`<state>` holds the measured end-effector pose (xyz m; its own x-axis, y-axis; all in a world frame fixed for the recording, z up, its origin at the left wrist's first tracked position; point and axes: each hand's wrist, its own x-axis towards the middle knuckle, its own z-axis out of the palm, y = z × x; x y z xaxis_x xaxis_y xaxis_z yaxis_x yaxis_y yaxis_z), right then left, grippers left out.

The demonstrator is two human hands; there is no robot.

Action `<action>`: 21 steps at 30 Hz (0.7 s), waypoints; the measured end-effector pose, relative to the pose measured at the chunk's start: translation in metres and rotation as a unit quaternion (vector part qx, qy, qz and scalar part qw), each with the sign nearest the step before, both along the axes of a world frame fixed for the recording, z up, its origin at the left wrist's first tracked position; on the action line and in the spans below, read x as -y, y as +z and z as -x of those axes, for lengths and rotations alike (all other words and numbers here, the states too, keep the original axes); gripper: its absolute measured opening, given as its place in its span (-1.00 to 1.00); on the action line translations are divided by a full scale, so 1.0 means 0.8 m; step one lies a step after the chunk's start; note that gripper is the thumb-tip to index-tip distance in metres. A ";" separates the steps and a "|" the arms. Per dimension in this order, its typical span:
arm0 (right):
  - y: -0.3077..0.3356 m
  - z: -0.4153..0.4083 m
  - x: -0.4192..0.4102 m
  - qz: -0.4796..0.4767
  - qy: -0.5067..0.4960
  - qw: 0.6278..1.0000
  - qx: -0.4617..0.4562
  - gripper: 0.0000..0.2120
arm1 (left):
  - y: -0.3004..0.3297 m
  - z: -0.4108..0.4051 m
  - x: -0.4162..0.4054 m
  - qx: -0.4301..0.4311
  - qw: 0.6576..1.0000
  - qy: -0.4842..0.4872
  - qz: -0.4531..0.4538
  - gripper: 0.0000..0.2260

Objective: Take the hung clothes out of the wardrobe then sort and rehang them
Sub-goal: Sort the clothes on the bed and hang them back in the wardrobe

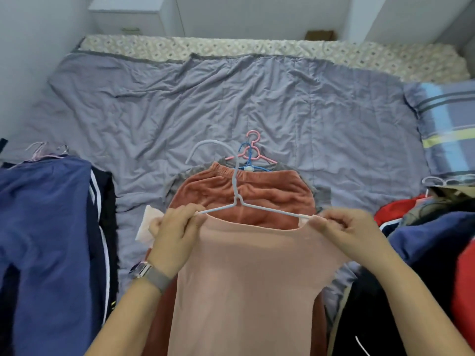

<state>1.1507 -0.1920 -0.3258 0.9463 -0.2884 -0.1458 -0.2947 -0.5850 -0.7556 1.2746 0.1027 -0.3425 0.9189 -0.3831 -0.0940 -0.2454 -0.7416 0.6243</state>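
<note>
Both hands pinch the shoulders of a pink top over the ends of a pale hanger. The left hand [177,222] has its fingers curled, thumb and fingertips closed on the top's [246,283] left shoulder where the hanger's [237,199] arm enters the fabric; a watch [150,274] sits on that wrist. The right hand [345,228] is likewise curled, pinching the right shoulder against the hanger's other arm. Both forearms reach up from the bottom edge, palms turned down, knuckles facing the camera. The top hangs between the hands, its neckline stretched straight from one pinch to the other, the hanger's hook rising beyond it. It lies over rust-coloured shorts [244,194] near the bed's [231,104] near edge, at the middle. Pink and blue hangers [253,152] lie just beyond the shorts. Navy clothes [48,240] are piled at the bed's left edge, red and dark clothes [437,240] at its right, below a plaid pillow [447,129].
</note>
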 end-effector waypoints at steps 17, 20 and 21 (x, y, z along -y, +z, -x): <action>0.206 0.309 -0.396 0.187 0.041 0.973 0.128 -0.73 | 0.271 0.387 -0.384 0.009 0.984 0.153 0.088 -0.81; 0.225 0.365 -0.454 0.184 0.044 0.975 0.114 -0.79 | 0.286 0.438 -0.435 0.040 0.985 0.146 0.085 -0.80; 0.233 0.382 -0.464 0.186 0.044 0.976 0.109 -0.77 | 0.294 0.451 -0.442 0.056 0.985 0.145 0.077 -0.81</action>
